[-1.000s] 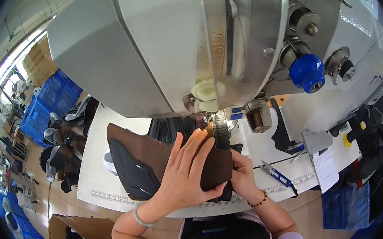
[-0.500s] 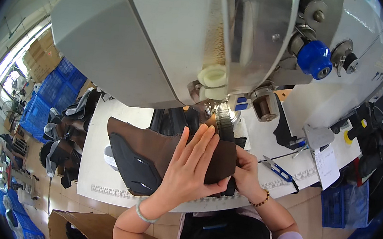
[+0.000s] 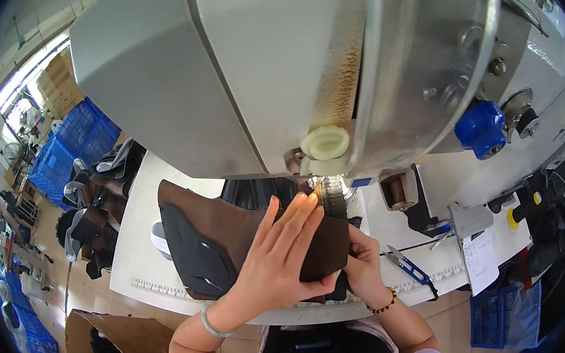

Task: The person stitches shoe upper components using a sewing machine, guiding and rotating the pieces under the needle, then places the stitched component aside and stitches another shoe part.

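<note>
A brown leather boot upper with a black moulded panel (image 3: 195, 250) lies on the white sewing machine table under the machine head. Flat on the brown leather rests my left hand (image 3: 281, 252), its fingers stretched toward the needle area and its thumb apart. My right hand (image 3: 364, 268) pinches the right edge of the upper, with part of its fingers hidden behind the leather. Beyond my left fingertips, a ribbed dark strip (image 3: 332, 197) of the upper runs under the machine. The needle itself is hidden by the machine head (image 3: 239, 68).
Blue-handled thread snips (image 3: 413, 267) lie right of my right hand, near a paper sheet (image 3: 480, 259). Finished-looking uppers (image 3: 95, 226) are stacked at the left. Blue crates (image 3: 73, 154) stand beyond, and an open cardboard box (image 3: 141, 341) sits on the floor below.
My view has tipped closer to the machine, so its head looks larger and lower. Both hands keep nearly the same hold, and the upper has barely shifted.
</note>
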Demonstrator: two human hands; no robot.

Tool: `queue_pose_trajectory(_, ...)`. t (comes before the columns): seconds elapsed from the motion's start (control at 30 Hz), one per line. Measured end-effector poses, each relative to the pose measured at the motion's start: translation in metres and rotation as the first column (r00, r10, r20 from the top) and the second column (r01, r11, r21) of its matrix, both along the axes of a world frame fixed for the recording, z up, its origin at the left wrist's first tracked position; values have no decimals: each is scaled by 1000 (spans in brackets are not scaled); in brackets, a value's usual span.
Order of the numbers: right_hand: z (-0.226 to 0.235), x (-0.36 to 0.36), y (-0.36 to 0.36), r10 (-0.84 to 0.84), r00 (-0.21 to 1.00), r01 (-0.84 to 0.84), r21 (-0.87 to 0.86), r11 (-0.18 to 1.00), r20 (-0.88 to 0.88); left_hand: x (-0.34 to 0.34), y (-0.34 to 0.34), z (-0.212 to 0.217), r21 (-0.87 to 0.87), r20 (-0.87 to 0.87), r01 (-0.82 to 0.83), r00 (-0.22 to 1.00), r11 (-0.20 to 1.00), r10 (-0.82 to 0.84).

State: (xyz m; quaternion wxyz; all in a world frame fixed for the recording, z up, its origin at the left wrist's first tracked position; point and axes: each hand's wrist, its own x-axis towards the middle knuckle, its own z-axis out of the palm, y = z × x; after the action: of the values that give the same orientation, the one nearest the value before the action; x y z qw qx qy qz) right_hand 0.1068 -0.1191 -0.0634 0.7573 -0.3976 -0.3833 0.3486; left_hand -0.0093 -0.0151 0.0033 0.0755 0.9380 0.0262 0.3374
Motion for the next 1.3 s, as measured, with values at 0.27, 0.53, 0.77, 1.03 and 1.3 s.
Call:
queue_pose_trajectory(0.27,-3,-2,-22,114,993,-117,-134,984,-32,-4,0,6,-68,-41,-31,999,997,29)
queue_pose_trajectory(0.53,0,4,-44,167,814,-57,-210,976,557,-36,12,13,-74,-297,132,943,988,-148)
queue_pose_trajectory(0.77,-8,12,-33,50,577,-148,44,988,815,-54,3,-14,264,-360,-11,927,964,109)
queue_pose_trajectory(1.03,-6,11,-31,-86,463,-95,146,985,882,-56,1,-9,273,-362,9,927,962,94)
queue_pose_trajectory(1.3,-10,14,-36,47,520,-213,76,974,853,-52,1,3,228,-386,37,921,973,55)
